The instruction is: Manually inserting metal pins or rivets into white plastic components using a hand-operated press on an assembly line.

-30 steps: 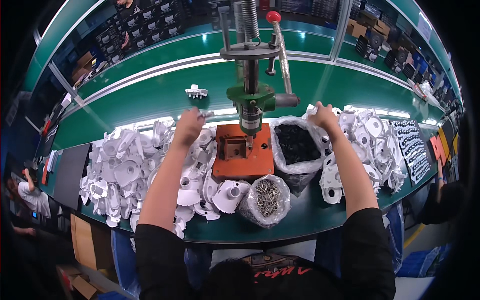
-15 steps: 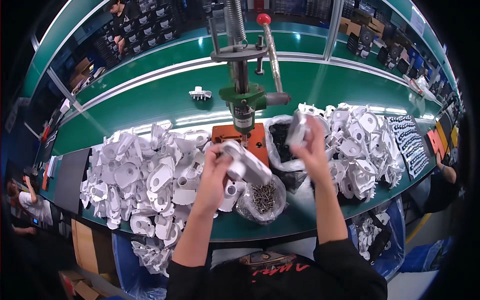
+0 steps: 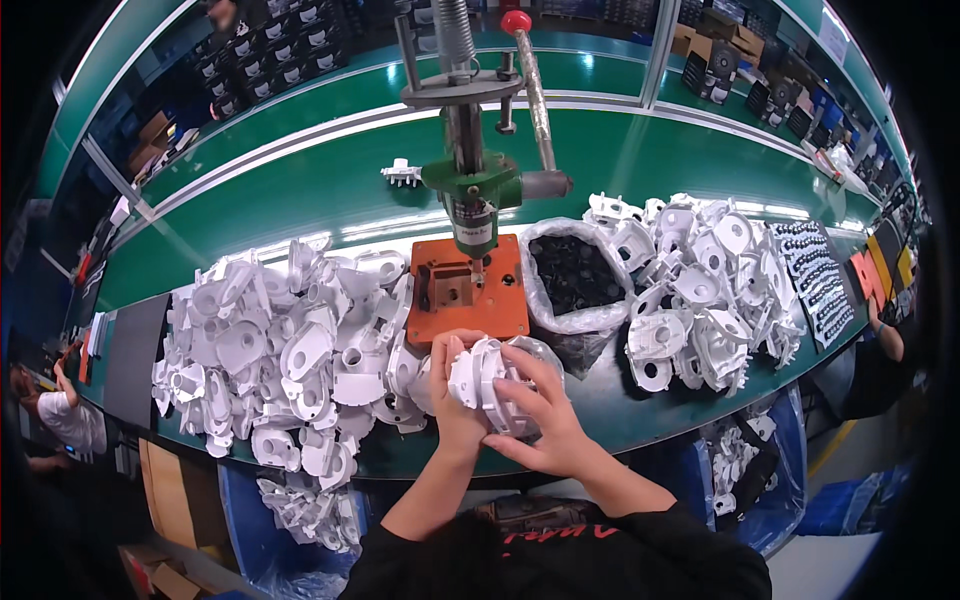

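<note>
Both hands are closed around a white plastic housing (image 3: 482,380), just in front of the orange fixture plate (image 3: 440,328). My left hand (image 3: 455,415) grips its left side. My right hand (image 3: 550,425) wraps over its right side with bent fingers. It looks like two white parts put together, but my fingers hide the joint. Above the orange plate stands a green hand press (image 3: 475,200) with a red-knobbed lever (image 3: 535,90). The clear bag of screws is mostly hidden behind my hands.
White plastic parts (image 3: 250,345) are heaped on the left, and another heap of white parts (image 3: 700,270) lies right. Between them sits a bag of black parts (image 3: 570,275). One white part (image 3: 402,174) lies behind. Blue-lined bins (image 3: 245,520) stand below the table edge. Co-workers are at both sides.
My hands were apart, each with a white part. They have come together lower down, right hand moving left and down. The orange plate and the bag of black parts now show more fully.
</note>
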